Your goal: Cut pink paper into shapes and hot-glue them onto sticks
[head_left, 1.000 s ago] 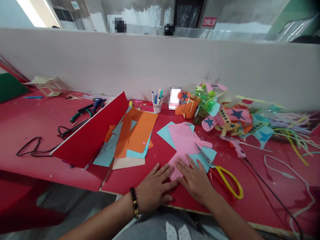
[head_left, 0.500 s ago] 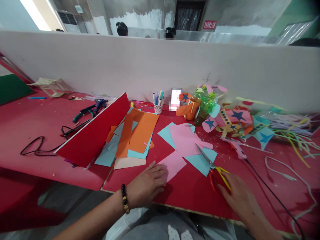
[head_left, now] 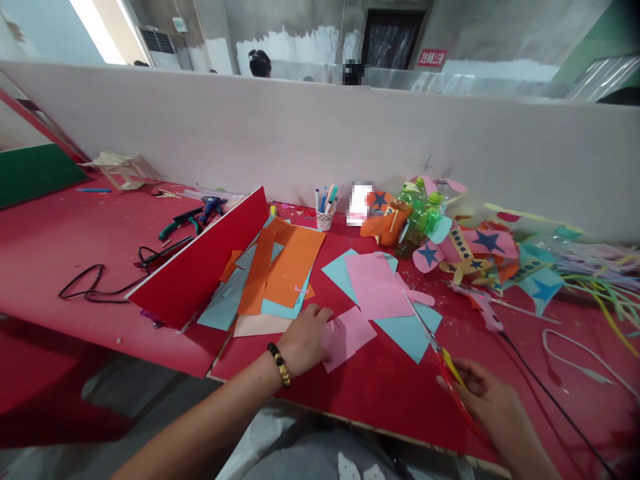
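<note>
The small pink sheet (head_left: 351, 337) lies flat on the red table (head_left: 380, 390), near its front edge and in front of the person. The left hand (head_left: 305, 340) touches its left side with bent fingers; whether that grip pinches the paper or only presses it, I cannot tell. A bracelet (head_left: 279, 365) of black and gold beads circles the left wrist. The right hand's (head_left: 493, 400) grip is closed around the red and yellow handles of the scissors (head_left: 429, 332), whose blades lie nearly together and point away from the person, toward the large pink sheet (head_left: 377, 283).

That sheet lies just beyond the small one, with blue paper (head_left: 411, 331) showing from under it and a pink strip (head_left: 419, 297) at its right. To the left of these, orange sheets (head_left: 295, 260) overlap blue and pale ones beside a slanting red board (head_left: 200, 267). Further back stand a pen cup (head_left: 325, 220) and green bottles (head_left: 425, 217). Right of the bottles are paper shapes with stars (head_left: 486, 241), then a pink glue gun (head_left: 483, 310) and a white cable (head_left: 575, 371). Pliers (head_left: 180, 223) lie left of the board. A white partition (head_left: 250, 133) runs behind everything.
</note>
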`<act>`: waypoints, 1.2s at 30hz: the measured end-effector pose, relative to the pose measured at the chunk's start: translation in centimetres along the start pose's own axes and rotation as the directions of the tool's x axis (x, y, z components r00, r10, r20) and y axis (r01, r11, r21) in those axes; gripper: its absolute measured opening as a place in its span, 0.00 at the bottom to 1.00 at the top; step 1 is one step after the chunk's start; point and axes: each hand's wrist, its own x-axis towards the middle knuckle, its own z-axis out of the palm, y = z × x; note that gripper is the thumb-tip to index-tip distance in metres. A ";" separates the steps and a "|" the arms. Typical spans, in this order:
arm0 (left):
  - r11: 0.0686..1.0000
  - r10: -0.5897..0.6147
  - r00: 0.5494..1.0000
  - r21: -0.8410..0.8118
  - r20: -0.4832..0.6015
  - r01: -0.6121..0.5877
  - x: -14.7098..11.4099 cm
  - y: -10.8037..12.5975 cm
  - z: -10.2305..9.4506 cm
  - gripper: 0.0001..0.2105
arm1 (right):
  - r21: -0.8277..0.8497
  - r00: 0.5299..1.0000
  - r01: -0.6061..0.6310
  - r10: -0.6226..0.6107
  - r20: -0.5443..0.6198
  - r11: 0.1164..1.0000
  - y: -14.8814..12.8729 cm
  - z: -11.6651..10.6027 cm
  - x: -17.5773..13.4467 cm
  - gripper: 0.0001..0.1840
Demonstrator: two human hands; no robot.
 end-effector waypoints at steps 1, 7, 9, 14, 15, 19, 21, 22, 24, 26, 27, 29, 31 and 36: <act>1.000 -0.014 0.999 0.017 0.032 0.014 0.5 0.1 -0.2 0.33 | 0.090 0.996 -0.052 0.045 0.077 0.995 -0.4 0.2 -0.2 0.23; 0.991 -0.083 0.985 0.120 0.152 0.065 1.8 0.4 -0.7 0.33 | 0.227 0.957 -0.158 0.093 0.274 0.961 -2.7 2.2 -0.4 0.20; 0.988 -0.101 0.984 0.135 0.147 0.081 1.7 0.2 -0.6 0.33 | 0.251 0.954 -0.142 0.064 0.294 0.958 -3.4 3.3 -0.3 0.19; 0.995 -0.069 0.996 -0.070 0.063 0.073 1.8 -0.5 -1.0 0.17 | 0.344 0.935 -0.161 0.032 0.353 0.925 -5.2 6.4 0.7 0.21; 0.985 -0.052 0.998 -0.166 0.036 0.057 2.0 -0.6 -1.2 0.12 | 0.358 0.937 -0.152 0.019 0.348 0.921 -5.7 6.9 1.0 0.20; 0.848 0.117 0.974 -0.492 -0.193 -0.199 3.2 -0.6 -2.5 0.02 | 0.463 0.942 -0.160 -0.005 0.334 0.872 -7.7 8.6 2.5 0.18; 0.780 0.197 0.942 -0.538 -0.274 -0.319 4.0 -0.3 -3.3 0.06 | 0.556 0.944 -0.171 -0.026 0.329 0.813 -9.0 9.3 3.3 0.18; 0.769 0.219 0.934 -0.540 -0.282 -0.343 4.5 -0.1 -3.7 0.07 | 0.595 0.948 -0.164 -0.042 0.316 0.787 -9.7 9.6 3.7 0.17; 0.770 0.249 0.938 -0.539 -0.240 -0.342 5.5 0.4 -4.5 0.10 | 0.652 0.958 -0.136 -0.069 0.280 0.746 -11.1 10.2 4.5 0.17; 0.747 0.304 0.936 -0.566 -0.176 -0.349 6.7 0.8 -5.2 0.12 | 0.693 0.965 -0.118 -0.081 0.248 0.712 -12.2 10.8 5.3 0.17; 0.713 0.345 0.926 -0.598 -0.154 -0.366 7.4 0.9 -5.4 0.12 | 0.715 0.968 -0.111 -0.086 0.234 0.690 -12.6 11.0 5.7 0.18; 0.620 0.397 0.906 -0.684 -0.149 -0.384 8.8 1.0 -5.4 0.11 | 0.761 0.979 -0.086 -0.089 0.185 0.643 -13.1 11.6 6.6 0.20; 0.500 0.309 0.927 -0.792 -0.215 -0.350 10.1 0.9 -4.8 0.06 | 0.793 0.994 -0.016 -0.077 0.079 0.609 -13.2 11.9 7.6 0.22; -0.101 -0.082 0.996 -0.994 -0.033 -0.042 11.4 1.0 -2.0 0.22 | 0.727 0.970 0.206 -0.038 -0.241 0.655 -12.1 11.9 9.5 0.22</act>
